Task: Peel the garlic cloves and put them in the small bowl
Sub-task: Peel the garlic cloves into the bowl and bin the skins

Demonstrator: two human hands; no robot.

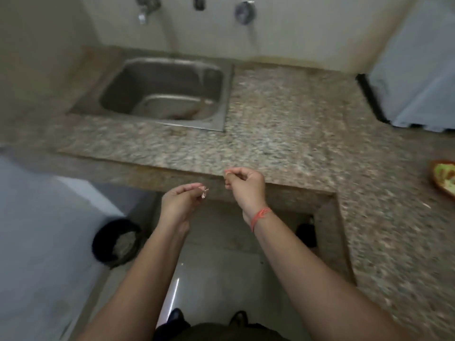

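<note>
My left hand [181, 201] pinches a small scrap of pinkish garlic skin [204, 193] just off the front edge of the counter. A little to its right, my right hand [246, 187] is curled round a garlic clove [227, 177], of which only the tip shows between the fingers. An orange thread band sits on that wrist. Both hands hover above the floor and the counter edge, slightly apart. No small bowl is in view.
A speckled granite counter [283, 124] holds a steel sink [162, 94] at the back left, with taps [145, 8] on the wall above. A plate with green and red food [444, 178] peeks in at the right edge. A black bin [117, 242] stands on the floor below left.
</note>
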